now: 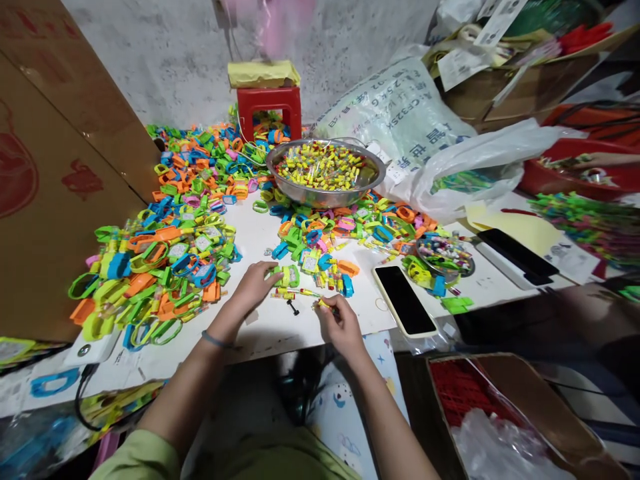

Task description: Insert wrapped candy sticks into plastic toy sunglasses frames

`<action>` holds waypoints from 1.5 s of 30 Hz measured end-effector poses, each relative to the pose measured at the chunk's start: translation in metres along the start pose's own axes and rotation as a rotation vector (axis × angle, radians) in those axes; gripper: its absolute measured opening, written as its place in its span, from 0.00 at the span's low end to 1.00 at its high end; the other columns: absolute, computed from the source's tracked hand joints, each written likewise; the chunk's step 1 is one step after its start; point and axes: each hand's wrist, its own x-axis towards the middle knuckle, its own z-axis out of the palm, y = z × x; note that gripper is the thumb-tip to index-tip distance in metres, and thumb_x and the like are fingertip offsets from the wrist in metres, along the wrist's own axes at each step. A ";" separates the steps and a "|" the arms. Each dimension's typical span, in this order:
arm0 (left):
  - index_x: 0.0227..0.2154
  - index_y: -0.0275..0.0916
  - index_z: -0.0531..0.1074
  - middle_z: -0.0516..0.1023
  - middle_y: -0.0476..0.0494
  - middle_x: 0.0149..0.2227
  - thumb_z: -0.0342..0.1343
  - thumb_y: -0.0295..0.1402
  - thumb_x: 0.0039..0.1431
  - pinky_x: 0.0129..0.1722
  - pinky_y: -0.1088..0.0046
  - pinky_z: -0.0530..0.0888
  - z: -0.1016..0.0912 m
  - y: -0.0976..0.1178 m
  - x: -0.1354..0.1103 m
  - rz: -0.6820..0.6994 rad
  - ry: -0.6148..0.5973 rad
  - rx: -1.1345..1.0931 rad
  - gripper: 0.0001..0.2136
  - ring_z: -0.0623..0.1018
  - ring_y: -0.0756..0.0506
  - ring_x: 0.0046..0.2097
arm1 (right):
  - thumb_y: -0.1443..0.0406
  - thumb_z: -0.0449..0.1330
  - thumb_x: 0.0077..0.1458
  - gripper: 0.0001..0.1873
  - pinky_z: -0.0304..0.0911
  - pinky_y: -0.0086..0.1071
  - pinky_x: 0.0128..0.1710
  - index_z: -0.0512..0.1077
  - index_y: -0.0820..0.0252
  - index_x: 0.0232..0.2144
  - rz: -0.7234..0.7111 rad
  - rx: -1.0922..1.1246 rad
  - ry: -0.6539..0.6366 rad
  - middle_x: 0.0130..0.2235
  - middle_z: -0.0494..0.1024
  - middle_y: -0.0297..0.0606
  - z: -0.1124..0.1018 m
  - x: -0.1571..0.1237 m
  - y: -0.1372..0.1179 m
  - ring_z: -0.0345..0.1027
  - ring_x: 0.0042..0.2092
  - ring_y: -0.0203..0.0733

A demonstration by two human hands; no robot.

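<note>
Right hand: thumb and forefinger pinched together at the near side of the work area, a small yellow piece between their tips; remaining fingers curled in. Left hand: loosely bent, palm down, fingertips at the left end of a green wristband toy; whether they grip it or merely rest on it cannot be told.

The yellow piece is at the right fingertips, just above the white table; loose yellow-and-red tubes and a small black part lie between the hands.

Handling, by judgement: the yellow piece appears very light and fairly stiff, probably smooth enough to slip or roll; a fingertip pinch about its middle should suit; the wristband toy also looks light, its strap likely pliable, its body firmer and the better place to hold; neither seems heavy, though thin plastic could crack if squeezed hard.

Limits of inspection: the right fingertips cover much of the yellow piece, so its ends and exact form are unclear; the left fingers hide one end of the wristband toy; the fine detail of both is too small to make out.
</note>
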 end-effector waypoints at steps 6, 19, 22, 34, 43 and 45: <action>0.49 0.33 0.72 0.73 0.47 0.29 0.62 0.39 0.48 0.37 0.70 0.73 -0.002 -0.007 0.000 -0.093 0.102 -0.295 0.25 0.75 0.48 0.32 | 0.52 0.54 0.62 0.15 0.66 0.34 0.38 0.69 0.58 0.37 0.000 0.018 -0.003 0.38 0.76 0.40 0.008 -0.005 -0.002 0.70 0.39 0.43; 0.50 0.41 0.64 0.74 0.36 0.54 0.57 0.48 0.58 0.51 0.62 0.75 0.007 0.062 -0.090 -0.300 -0.095 -0.897 0.22 0.78 0.42 0.50 | 0.57 0.54 0.65 0.11 0.63 0.30 0.34 0.67 0.56 0.44 -0.106 0.143 -0.132 0.35 0.72 0.34 0.024 -0.032 -0.070 0.66 0.33 0.38; 0.44 0.42 0.61 0.75 0.35 0.54 0.65 0.46 0.51 0.47 0.64 0.76 0.010 0.059 -0.099 -0.240 -0.165 -0.959 0.24 0.79 0.42 0.48 | 0.58 0.55 0.65 0.09 0.61 0.29 0.32 0.68 0.56 0.41 -0.082 0.211 -0.111 0.34 0.72 0.33 0.021 -0.034 -0.073 0.65 0.33 0.37; 0.50 0.50 0.62 0.66 0.51 0.46 0.64 0.25 0.55 0.47 0.76 0.75 0.000 0.081 -0.129 0.040 -0.084 -0.888 0.24 0.78 0.48 0.50 | 0.64 0.57 0.64 0.02 0.61 0.28 0.34 0.69 0.54 0.37 -0.106 0.354 -0.096 0.36 0.73 0.34 0.012 -0.039 -0.077 0.68 0.37 0.36; 0.50 0.51 0.64 0.69 0.51 0.43 0.63 0.24 0.55 0.48 0.76 0.75 0.008 0.075 -0.132 0.108 -0.056 -0.895 0.23 0.77 0.47 0.52 | 0.62 0.57 0.64 0.04 0.62 0.27 0.28 0.68 0.55 0.39 -0.070 0.365 -0.054 0.32 0.76 0.33 0.014 -0.048 -0.077 0.69 0.31 0.35; 0.50 0.51 0.64 0.70 0.51 0.43 0.63 0.24 0.55 0.48 0.75 0.76 0.008 0.074 -0.133 0.111 -0.056 -0.887 0.23 0.78 0.47 0.52 | 0.62 0.56 0.64 0.03 0.62 0.27 0.27 0.68 0.55 0.38 -0.083 0.349 -0.066 0.31 0.76 0.33 0.014 -0.049 -0.078 0.70 0.30 0.35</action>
